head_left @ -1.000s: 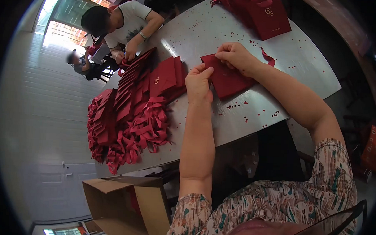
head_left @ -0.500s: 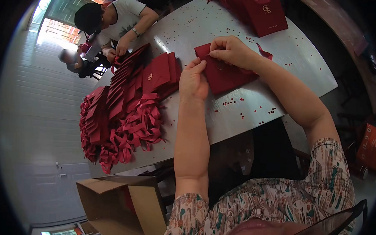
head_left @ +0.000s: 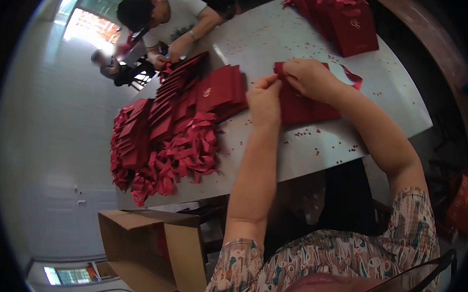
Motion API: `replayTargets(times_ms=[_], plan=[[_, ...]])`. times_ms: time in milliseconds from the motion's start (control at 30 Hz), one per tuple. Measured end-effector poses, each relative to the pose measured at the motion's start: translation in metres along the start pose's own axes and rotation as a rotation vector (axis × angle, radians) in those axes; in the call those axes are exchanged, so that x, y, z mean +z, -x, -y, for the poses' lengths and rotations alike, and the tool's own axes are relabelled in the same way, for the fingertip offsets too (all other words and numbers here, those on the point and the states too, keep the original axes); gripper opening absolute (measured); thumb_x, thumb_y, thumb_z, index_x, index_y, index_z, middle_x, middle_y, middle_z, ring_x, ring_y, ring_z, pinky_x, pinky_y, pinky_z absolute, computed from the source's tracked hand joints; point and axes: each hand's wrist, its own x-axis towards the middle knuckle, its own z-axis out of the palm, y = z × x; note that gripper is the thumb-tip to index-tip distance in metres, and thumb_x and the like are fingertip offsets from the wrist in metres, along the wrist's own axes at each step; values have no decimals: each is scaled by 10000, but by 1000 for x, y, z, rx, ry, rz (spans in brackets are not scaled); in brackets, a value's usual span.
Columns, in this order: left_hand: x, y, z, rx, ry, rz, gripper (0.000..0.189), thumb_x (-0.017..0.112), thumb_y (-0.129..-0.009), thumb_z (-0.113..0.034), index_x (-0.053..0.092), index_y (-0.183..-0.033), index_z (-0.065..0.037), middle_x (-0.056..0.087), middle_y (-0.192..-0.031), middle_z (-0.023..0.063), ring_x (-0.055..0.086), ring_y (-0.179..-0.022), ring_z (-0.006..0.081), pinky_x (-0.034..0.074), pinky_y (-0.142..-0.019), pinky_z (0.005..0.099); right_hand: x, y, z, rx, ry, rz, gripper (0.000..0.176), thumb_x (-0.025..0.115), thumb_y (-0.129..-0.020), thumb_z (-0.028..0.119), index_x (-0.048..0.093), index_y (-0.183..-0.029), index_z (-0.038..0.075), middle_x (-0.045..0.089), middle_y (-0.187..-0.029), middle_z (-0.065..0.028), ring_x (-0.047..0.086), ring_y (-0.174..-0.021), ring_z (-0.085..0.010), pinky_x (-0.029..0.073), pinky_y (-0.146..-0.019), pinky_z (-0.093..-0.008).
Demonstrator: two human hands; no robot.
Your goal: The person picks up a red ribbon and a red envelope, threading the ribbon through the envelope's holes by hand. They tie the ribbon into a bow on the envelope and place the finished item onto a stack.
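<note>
A flat dark-red gift bag (head_left: 309, 114) with a pale logo lies on the table in front of me. My left hand (head_left: 264, 100) is at its left edge, with thumb and fingers pinched together. Bent over the bag's upper-left corner, my right hand (head_left: 312, 80) is closed too, its fingertips close to those of the left. A bit of red shows by the fingertips, but the small thing they pinch is hidden. From the bag's upper right side a red ribbon (head_left: 353, 77) curls out onto the table.
Many red bags with ribbon handles (head_left: 184, 144) are heaped to the left, beside a stack of bags (head_left: 223, 91). More bags (head_left: 354, 31) stand at the back right. Small red dots dot the metal table (head_left: 254, 162). A co-worker (head_left: 174, 18) handles bags opposite; an open carton (head_left: 185, 248) stands below.
The view has shifted, so the table and bags appear farther right. My right fingers have curled in closer to the bag's corner, and both hands remain there.
</note>
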Motion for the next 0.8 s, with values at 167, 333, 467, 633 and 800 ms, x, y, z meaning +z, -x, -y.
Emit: replayTargets(times_ms=[167, 333, 467, 633, 800], plan=[[-4, -8, 20, 121, -225, -67, 158, 617, -824, 22, 693, -963, 12, 674, -857, 39, 607, -765, 91, 490, -689, 216, 7, 3, 15, 137, 97, 134, 104, 530, -806, 18, 550, -908, 21, 623, -902, -182, 623, -851, -370, 506, -734, -435], [2, 3, 6, 14, -85, -71, 154, 622, -836, -1, 683, -975, 28, 680, -865, 57, 609, -768, 98, 491, -707, 228, 23, 8, 11, 70, 127, 115, 103, 530, -790, -4, 526, -893, 6, 613, -903, -191, 626, -839, -365, 507, -734, -439], [6, 0, 10, 115, -207, -55, 174, 613, -860, -24, 672, -1011, 40, 682, -918, 63, 614, -783, 104, 498, -722, 235, 19, 6, 0, 194, -74, 13, 87, 598, -783, 35, 579, -852, -15, 630, -840, -169, 618, -787, -347, 493, -694, -403], [-5, -5, 0, -238, 339, 107, 205, 594, -866, -10, 655, -1059, 22, 686, -922, 68, 645, -804, 125, 517, -718, 252, 15, 5, -12, 372, -460, -78, 114, 661, -810, 84, 654, -883, -4, 643, -739, -83, 603, -669, -188, 490, -638, -317], [-7, -8, 3, -198, 52, 274, 212, 598, -843, 21, 637, -1051, 24, 681, -890, 73, 649, -744, 132, 517, -646, 244, -4, 1, 0, 756, -754, 169, 35, 628, -840, 56, 636, -862, 31, 605, -697, -16, 555, -587, -81, 465, -516, -230]])
